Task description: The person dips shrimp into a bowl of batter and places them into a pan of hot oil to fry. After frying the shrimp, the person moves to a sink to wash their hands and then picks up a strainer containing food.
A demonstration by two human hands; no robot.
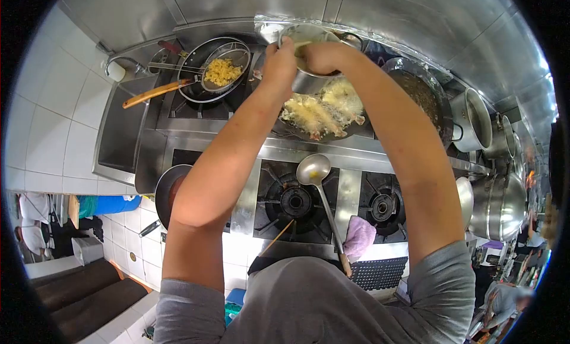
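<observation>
In the head camera's view, a person in a gray short-sleeved shirt (pixel 309 305) stretches both arms forward over a stainless-steel stove, forearms slanting inward until the hands meet at one metal pot (pixel 312 84). The left hand (pixel 280 63), knuckles turned up, is clamped on the pot's near-left rim, its thumb over the edge. The right hand (pixel 320 57) bends down at the wrist into the pot's mouth, close beside the left; its fingertips are hidden inside, and whether they are closed on anything cannot be told.

The pot, silvery and round, is at the back row of the stove, above the far part of a dark pan (pixel 293 132); whether it rests on anything cannot be seen. Below it, pale yellow frying food (pixel 320 112) lies in long, ragged strips amid bubbling oil, with reddish-brown bits along the near edge.

To the left, a wire strainer (pixel 243 59) of golden crumbs (pixel 221 72) sits over a wok (pixel 191 91). On the right stands a wide pan of dark oil (pixel 418 94). In front, a long-handled ladle (pixel 313 169) lies across a burner (pixel 295 200), near a crumpled purple cloth (pixel 360 237).
</observation>
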